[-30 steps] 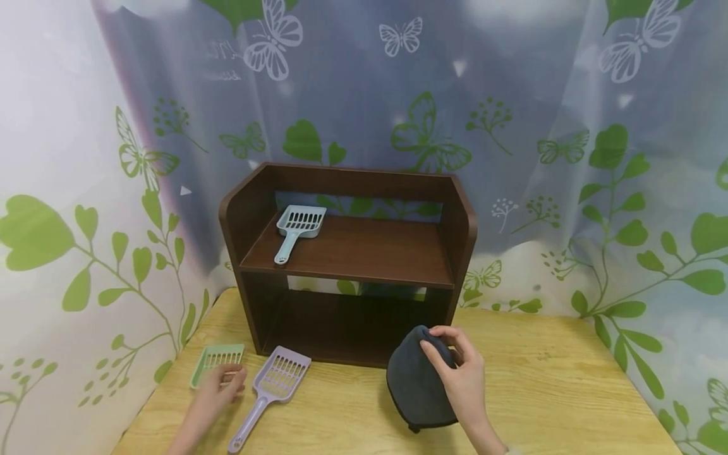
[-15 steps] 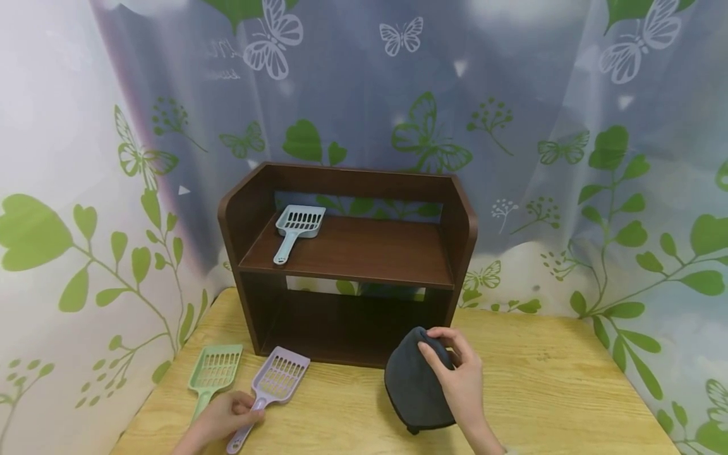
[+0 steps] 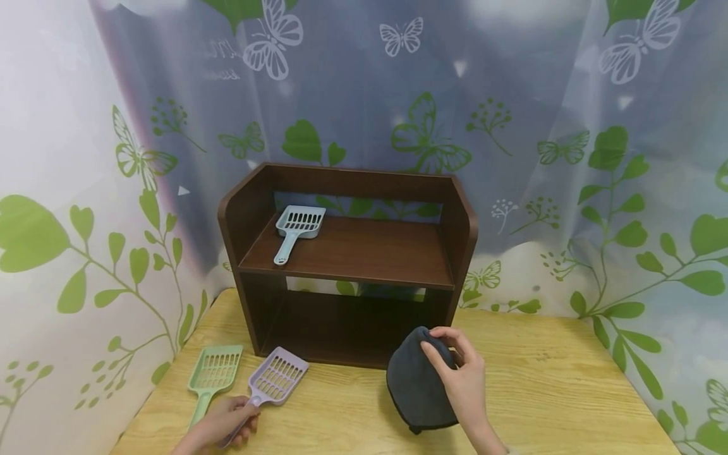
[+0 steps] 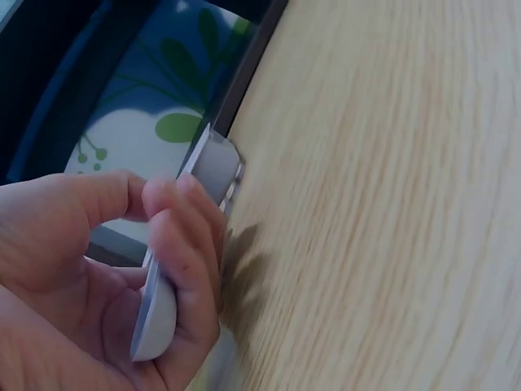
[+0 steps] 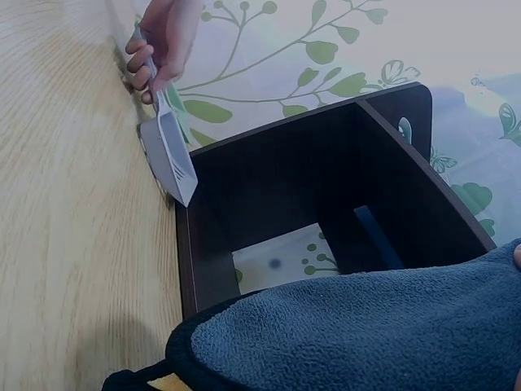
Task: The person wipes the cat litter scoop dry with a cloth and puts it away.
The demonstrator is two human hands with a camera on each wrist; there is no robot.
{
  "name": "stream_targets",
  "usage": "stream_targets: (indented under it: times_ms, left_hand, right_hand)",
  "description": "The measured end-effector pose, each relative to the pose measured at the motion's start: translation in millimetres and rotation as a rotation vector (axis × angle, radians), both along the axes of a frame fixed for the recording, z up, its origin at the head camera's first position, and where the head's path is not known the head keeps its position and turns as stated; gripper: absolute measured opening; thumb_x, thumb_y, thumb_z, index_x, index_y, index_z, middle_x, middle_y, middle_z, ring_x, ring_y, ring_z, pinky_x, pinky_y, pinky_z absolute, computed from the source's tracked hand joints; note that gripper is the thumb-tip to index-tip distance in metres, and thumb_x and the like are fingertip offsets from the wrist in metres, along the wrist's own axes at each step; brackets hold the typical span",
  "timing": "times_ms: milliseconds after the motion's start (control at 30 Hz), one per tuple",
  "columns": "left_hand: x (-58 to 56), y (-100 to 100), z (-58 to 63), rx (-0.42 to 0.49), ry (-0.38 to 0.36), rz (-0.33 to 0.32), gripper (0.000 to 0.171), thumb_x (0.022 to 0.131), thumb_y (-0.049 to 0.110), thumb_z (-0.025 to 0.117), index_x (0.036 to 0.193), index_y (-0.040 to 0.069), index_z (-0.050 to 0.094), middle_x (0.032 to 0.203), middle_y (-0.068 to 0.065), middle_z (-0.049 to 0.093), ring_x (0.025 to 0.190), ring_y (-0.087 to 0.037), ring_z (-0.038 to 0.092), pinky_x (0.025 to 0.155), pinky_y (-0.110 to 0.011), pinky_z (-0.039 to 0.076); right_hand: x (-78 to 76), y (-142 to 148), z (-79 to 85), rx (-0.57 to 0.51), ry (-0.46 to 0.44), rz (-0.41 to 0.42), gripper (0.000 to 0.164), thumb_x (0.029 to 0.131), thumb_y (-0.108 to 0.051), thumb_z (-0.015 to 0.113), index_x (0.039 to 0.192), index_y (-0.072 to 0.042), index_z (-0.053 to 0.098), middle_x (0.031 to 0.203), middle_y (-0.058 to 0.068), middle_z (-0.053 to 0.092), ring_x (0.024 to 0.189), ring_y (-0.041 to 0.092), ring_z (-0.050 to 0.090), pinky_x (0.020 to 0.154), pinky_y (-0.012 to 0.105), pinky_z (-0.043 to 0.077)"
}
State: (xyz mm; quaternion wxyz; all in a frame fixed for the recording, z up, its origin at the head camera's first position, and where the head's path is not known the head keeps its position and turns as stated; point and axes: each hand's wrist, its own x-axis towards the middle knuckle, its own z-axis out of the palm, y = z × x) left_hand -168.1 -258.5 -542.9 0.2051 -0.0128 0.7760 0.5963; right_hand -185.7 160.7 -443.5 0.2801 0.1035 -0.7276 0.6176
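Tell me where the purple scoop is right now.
In the head view, the purple scoop is at lower left, gripped by the left hand, just right of the green scoop.

Leaf-and-butterfly hangings point(image 3: 523, 183) behind a wood-grain table point(image 3: 569, 379) show a screened-off nook, the kind of room unclear.

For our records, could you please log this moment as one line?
left hand: grips purple scoop; right hand: pinches dark fabric item; blue scoop: on upper shelf; green scoop: on table

Dark-brown two-tier shelf point(image 3: 387, 249) on yellow wood-grain table point(image 3: 546, 379); behind, wrinkled blue-and-white backdrop point(image 3: 512, 95), leaf-and-butterfly patterned.
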Motion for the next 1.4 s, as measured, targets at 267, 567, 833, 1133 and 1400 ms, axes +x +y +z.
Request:
stream_targets:
  times_ms: [267,567,833,1133,1400]
  left_hand:
    - [-0.3,2,2.9,0.051,-0.046,0.018,0.027,0.103,0.014,0.049,0.111,-0.009,0.060,0.077,0.003,0.055,0.060,-0.003,0.045,0.052,-0.014,0.040]
    - [0.2,13,14.6,-0.029,0.009,0.015,0.048,0.107,0.038,0.049,0.117,-0.007,0.063,0.068,0.006,0.048,0.053,-0.004,0.036,0.046,-0.016,0.031]
    - [-3.2,43,41.6,0.011,0.047,-0.035,0.056,0.111,0.037,0.035,0.121,-0.012,0.062,0.070,0.004,0.051,0.054,-0.002,0.038,0.047,-0.014,0.032]
    - [-8.7,85,64.0,0.005,0.099,-0.052,0.050,0.110,0.035,0.038,0.116,-0.006,0.066,0.070,0.004,0.051,0.053,-0.003,0.038,0.047,-0.015,0.032]
    - [-14.4,114,74.7,0.114,0.074,-0.128,0.052,0.110,0.038,0.040,0.124,-0.008,0.062,0.076,0.003,0.055,0.058,-0.002,0.042,0.050,-0.013,0.034]
  right_hand:
    - [-1.0,5,1.1,0.114,0.086,0.020,0.024,0.087,-0.002,0.079,0.107,-0.011,0.070,0.105,0.002,0.069,0.092,0.009,0.064,0.077,0.017,0.052]
    - [-12.1,16,7.2,0.378,0.380,-0.012,0.038,0.078,0.009,0.082,0.106,-0.013,0.070,0.105,0.002,0.070,0.099,0.014,0.066,0.090,0.014,0.048]
    - [-22.7,21,23.2,0.510,0.534,-0.057,0.041,0.071,0.011,0.084,0.104,-0.009,0.071,0.104,0.003,0.070,0.096,0.022,0.066,0.094,0.016,0.047]
    - [-34.1,19,32.1,0.568,0.543,-0.118,0.035,0.075,0.006,0.085,0.103,-0.010,0.071,0.104,0.003,0.070,0.096,0.022,0.064,0.091,0.022,0.048]
    - [-41.4,6,39.2,0.550,0.564,-0.098,0.032,0.077,0.003,0.084,0.103,-0.010,0.071,0.104,0.002,0.070,0.094,0.021,0.064,0.088,0.025,0.048]
